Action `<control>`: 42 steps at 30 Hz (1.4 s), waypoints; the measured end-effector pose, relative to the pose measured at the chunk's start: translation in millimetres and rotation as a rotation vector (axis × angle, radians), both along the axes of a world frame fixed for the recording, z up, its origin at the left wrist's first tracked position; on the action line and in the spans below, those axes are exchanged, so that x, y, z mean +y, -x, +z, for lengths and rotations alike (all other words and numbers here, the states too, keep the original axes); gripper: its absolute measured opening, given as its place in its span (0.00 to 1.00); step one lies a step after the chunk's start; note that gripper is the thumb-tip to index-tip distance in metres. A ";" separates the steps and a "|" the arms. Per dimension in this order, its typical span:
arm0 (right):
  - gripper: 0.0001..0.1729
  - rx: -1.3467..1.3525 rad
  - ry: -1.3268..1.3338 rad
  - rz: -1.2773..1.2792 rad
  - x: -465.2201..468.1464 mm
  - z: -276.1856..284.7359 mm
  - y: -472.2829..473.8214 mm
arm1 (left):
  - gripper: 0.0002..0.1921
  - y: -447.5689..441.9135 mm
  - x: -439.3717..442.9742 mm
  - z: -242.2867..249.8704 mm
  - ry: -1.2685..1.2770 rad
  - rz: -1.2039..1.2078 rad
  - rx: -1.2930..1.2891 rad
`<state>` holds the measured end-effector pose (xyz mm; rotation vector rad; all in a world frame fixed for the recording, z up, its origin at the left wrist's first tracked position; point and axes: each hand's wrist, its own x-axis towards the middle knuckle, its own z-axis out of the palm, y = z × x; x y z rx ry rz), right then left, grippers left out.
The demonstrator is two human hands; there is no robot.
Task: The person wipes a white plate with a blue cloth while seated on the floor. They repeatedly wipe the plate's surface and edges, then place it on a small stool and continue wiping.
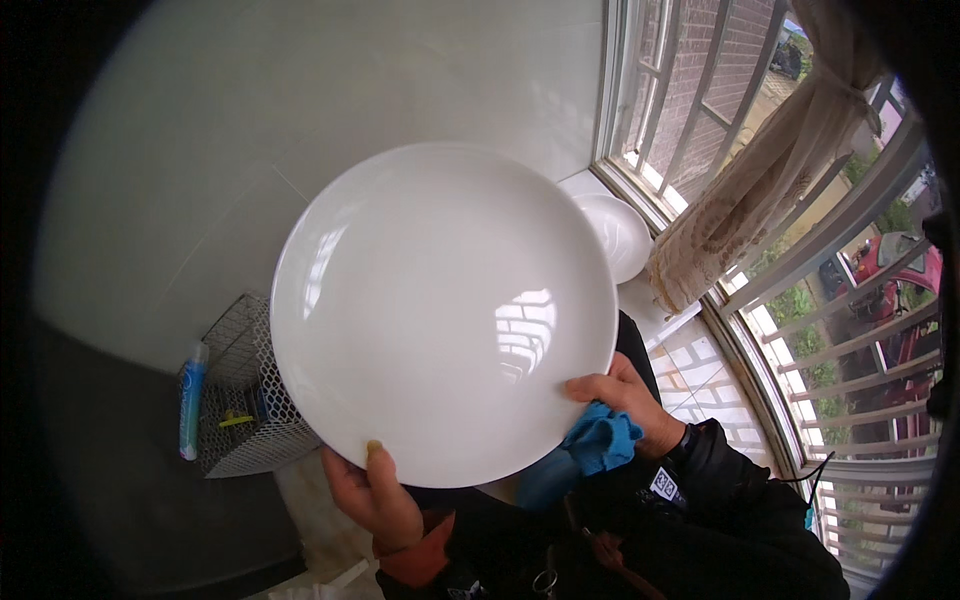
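Note:
A large round white plate (427, 322) fills the middle of the view, its glossy face towards me and window light mirrored on it. My left hand (375, 491) grips the lower left rim, thumb on the face and fingers behind. At the lower right rim, my right hand (634, 401) pinches the plate the same way. A blue cloth (604, 439) hangs bunched under the right hand, against the plate's edge; the fingers holding it are partly hidden. Behind the plate's right side shows part of a second white dish (626, 244), resting on a light surface.
Left of the plate stands a wire mesh basket (262, 442) with a yellow item inside and a blue spray can (193, 401) at its outer side. A dark surface (187, 510) lies below it. On the right are a tied curtain (765, 187) and a barred window (847, 397).

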<state>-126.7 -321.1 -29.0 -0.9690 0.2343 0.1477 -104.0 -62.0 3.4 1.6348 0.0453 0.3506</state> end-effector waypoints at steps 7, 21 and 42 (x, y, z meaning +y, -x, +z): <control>0.12 -0.501 1.170 -0.328 -63.6 -45.7 13.5 | 0.26 -35.4 -15.8 0.0 -0.121 -0.261 -0.164; 0.11 0.002 0.221 -0.600 -231.8 -195.3 -34.8 | 0.32 -65.4 19.1 -91.0 -0.439 0.138 0.100; 0.15 0.124 1.372 -0.208 -239.1 -372.8 -106.5 | 0.22 -65.9 13.5 -88.0 -0.393 0.260 0.270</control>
